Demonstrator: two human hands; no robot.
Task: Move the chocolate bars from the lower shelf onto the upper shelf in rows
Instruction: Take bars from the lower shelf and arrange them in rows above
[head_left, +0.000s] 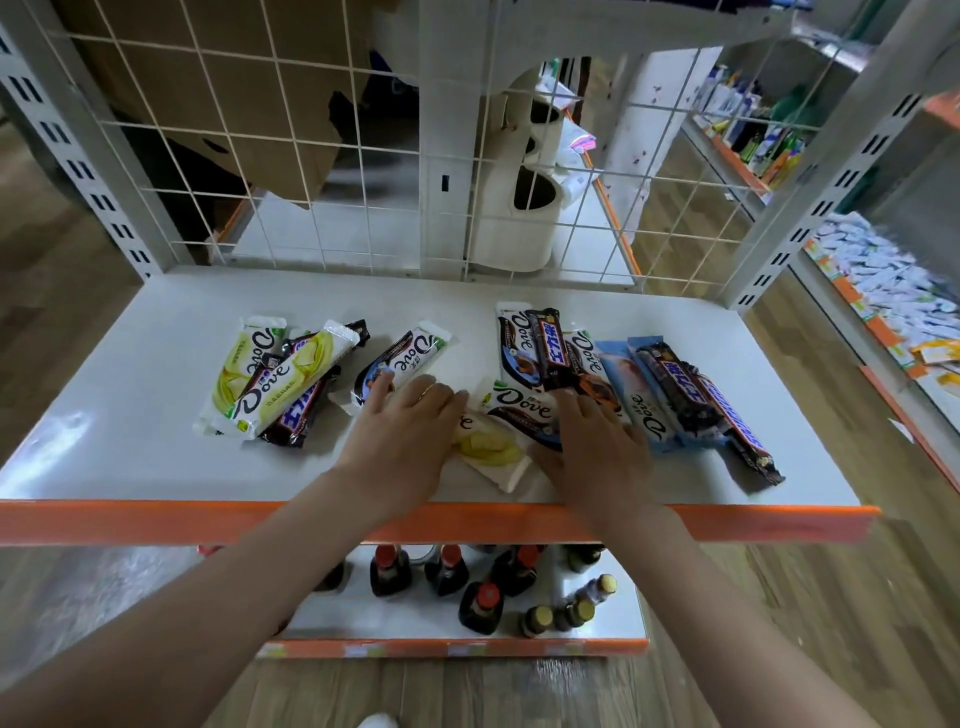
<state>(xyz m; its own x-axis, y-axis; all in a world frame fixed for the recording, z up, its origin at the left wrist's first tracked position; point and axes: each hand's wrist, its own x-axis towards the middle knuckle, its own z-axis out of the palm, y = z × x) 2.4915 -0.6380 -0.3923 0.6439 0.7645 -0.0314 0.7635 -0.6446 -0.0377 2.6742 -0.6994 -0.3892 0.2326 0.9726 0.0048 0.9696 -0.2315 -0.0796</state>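
chocolate bars (270, 379) lie loose on the upper shelf (130, 415), in no rows yet, so the sorting looks barely begun. i count about twelve: roughly eight dove, four dark snickers-type; overlaps make this uncertain. the lower shelf (631, 618) shows only some nine bottles (480, 608). left hand (410, 415) lies flat, fingers spread, on a yellow dove bar (488, 447); right hand (587, 441) presses flat on a dark dove bar (519, 408).

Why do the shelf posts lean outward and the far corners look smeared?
Head view: the wide-angle lens bends the shelf posts outward; the white packets at right are blurred, as are the corners; soft glare sits on the shelf; the chocolate bars and both hands stay fairly sharp.
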